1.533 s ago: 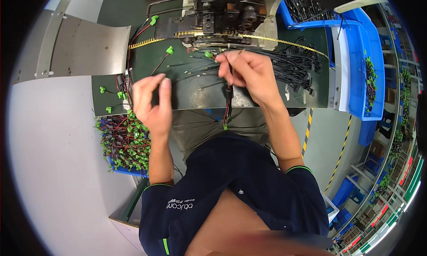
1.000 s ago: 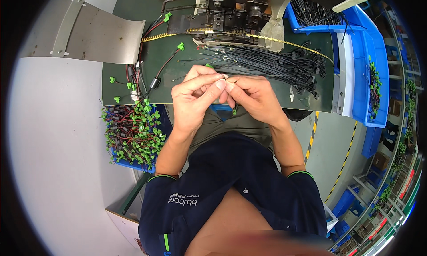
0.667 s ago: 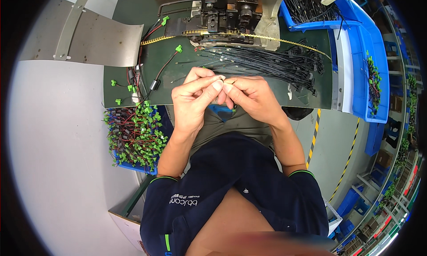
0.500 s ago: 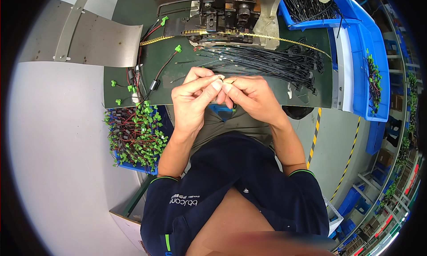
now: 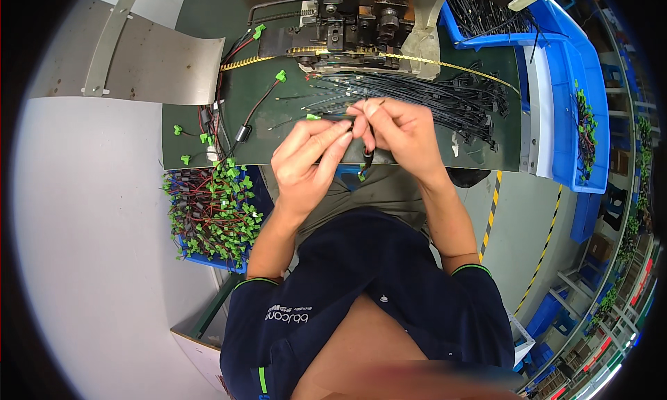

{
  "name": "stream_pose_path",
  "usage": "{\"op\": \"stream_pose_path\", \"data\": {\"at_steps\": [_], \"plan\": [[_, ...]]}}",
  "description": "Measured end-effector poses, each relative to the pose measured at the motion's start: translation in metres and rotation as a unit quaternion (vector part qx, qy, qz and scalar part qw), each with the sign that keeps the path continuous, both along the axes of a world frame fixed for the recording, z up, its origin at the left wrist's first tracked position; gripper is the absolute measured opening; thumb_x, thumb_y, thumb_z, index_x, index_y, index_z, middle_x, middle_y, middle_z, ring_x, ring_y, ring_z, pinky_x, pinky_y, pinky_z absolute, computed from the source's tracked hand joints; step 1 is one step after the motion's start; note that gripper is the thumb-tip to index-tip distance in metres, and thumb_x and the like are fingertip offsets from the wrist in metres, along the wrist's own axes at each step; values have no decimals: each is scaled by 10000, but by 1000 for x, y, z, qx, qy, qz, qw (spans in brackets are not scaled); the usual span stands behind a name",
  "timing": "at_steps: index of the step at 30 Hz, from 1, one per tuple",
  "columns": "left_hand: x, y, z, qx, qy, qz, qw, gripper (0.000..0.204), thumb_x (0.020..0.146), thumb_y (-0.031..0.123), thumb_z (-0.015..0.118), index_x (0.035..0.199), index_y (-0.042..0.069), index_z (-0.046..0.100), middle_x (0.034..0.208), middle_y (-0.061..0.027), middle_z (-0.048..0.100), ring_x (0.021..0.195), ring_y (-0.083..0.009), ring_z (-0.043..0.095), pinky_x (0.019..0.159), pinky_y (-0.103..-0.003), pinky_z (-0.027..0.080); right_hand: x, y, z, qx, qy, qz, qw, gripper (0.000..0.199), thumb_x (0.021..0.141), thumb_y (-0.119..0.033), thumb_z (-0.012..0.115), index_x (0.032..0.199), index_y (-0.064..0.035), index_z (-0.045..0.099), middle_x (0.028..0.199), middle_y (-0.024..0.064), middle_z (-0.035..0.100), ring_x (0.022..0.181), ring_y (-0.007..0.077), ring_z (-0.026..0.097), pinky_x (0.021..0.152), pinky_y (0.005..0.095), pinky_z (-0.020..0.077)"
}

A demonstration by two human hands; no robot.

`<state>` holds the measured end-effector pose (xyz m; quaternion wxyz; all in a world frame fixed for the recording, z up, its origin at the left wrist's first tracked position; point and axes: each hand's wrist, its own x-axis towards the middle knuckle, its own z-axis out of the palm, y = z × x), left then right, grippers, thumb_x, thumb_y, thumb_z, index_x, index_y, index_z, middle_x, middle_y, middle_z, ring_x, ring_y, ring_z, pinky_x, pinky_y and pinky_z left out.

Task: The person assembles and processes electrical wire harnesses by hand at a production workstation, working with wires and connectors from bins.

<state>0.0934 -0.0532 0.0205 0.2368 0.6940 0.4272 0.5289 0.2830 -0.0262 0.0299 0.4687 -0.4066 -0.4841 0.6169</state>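
Both hands are close together over the front edge of the dark green table. My left hand (image 5: 304, 165) pinches a thin wire lead between thumb and fingers, and a green connector (image 5: 313, 116) shows just beyond its knuckles. My right hand (image 5: 404, 137) is closed on the lead too, with a thin wire tip at its thumb and forefinger. A black cylindrical sleeve (image 5: 368, 154) hangs under the right fingers, with a bit of green below it. The fingers hide most of the lead. Behind them lies a spread bundle of black cables (image 5: 431, 101).
A metal press (image 5: 361, 25) stands at the table's back, fed by a yellowish terminal strip (image 5: 479, 73). A heap of green-ended leads (image 5: 212, 216) fills a blue bin at the left. Blue trays (image 5: 590, 170) stand at right; a curved metal sheet (image 5: 167, 63) is far left.
My hands have drawn slightly apart, the right one moving up and right. The black sleeve now hangs in sight below the right fingers, and a green connector shows past the left hand.
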Motion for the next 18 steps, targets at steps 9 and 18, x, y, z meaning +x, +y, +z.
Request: {"op": "stream_pose_path", "data": {"at_steps": [9,18], "plan": [[-82,18,-23,86,240,277,927,180,896,13,801,1075,-4,796,974,-122,715,923,-295,656,857,-417,523,-1,42,-12,-31,84,-77,993,281,1080,-87,556,1106,156,694,862,117,714,631,81,546,518,204,374],[-96,26,-53,77,356,317,876,143,901,135,825,1039,97,812,985,-18,748,884,-221,679,815,-371,474,-2,50,-15,-86,108,-88,987,285,1073,-134,588,1121,118,712,842,93,710,628,93,551,471,209,324]]}}
